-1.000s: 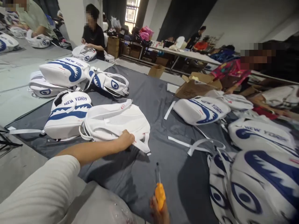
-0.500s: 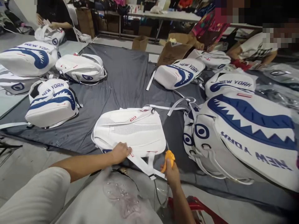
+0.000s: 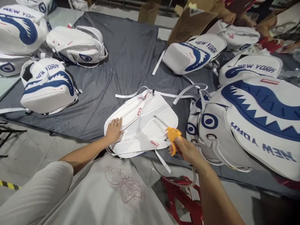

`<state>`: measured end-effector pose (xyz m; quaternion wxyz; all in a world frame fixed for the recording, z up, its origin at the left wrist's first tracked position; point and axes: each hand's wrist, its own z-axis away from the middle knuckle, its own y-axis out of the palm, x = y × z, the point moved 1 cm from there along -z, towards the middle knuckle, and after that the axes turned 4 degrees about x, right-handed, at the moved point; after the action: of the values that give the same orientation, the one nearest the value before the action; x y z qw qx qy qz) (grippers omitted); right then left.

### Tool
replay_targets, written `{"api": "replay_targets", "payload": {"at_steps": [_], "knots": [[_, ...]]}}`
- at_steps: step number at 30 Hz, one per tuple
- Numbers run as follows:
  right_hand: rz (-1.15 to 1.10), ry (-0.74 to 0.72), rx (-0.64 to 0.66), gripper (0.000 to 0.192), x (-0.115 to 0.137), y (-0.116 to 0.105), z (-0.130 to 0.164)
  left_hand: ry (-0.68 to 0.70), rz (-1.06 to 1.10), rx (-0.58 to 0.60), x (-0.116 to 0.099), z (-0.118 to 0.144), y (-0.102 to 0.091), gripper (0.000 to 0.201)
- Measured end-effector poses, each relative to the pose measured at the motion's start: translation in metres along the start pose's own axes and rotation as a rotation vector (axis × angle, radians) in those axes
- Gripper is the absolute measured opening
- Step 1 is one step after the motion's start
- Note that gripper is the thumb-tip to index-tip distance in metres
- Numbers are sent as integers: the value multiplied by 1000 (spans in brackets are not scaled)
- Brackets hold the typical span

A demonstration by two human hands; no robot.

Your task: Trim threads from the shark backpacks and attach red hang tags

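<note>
Right hand [image 3: 187, 149] is clamped on an orange-handled tool [image 3: 172, 136], thin tip aimed at 10 o'clock over the white backpack [image 3: 142, 123]. Left hand [image 3: 114, 130] is pressed flat, fingers spread, on the backpack's 9 o'clock edge. The backpack lies face-down on the grey sheet [image 3: 126, 59], front print hidden; a larger printed backpack [image 3: 255, 125] at 3 o'clock is cut off.

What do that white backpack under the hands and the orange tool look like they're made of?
The white backpack looks like smooth synthetic leather with a matte sheen; its back panel shows a dotted, mesh-like padded strip. The orange tool in the right hand seems glossy moulded plastic with a thin metal-looking nozzle. The left hand rests on the backpack.
</note>
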<state>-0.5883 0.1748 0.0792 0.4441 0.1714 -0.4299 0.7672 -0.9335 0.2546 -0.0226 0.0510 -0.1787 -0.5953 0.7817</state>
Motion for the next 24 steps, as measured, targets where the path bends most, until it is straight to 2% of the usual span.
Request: {"api": "replay_targets", "payload": {"at_steps": [2,5,7,10,13,15,16,19,20,21,24], "knots": [[69,19,58,50,20,16,2,28,-21,-19,6,0,11,78],[343,71,52,48,44,35,-3,25,-35,-36,4,0,22,75],[460,88,80,49,54,42,-4,23,-30,-24,3,0,27,75],[536,67,54,50,69,43,-6,14,-18,-14,4,-1,31,74],[589,1,90,51,88,50,-8,17,5,-10,4,-1,32,71],[625,26,36,53,100,58,-8,23,25,-20,2,0,32,69],[618,40,52,54,104,62,-7,26,32,-23,1,0,31,69],[491,14,257,50,104,65,-3,47,49,-13,2,1,29,62],[451,16,259,49,100,59,-3,60,60,-6,3,2,28,59],[436,33,182,49,95,50,-3,76,75,0,4,3,27,56],[481,106,-203,49,77,15,-8,131,86,8,5,6,27,54]]}}
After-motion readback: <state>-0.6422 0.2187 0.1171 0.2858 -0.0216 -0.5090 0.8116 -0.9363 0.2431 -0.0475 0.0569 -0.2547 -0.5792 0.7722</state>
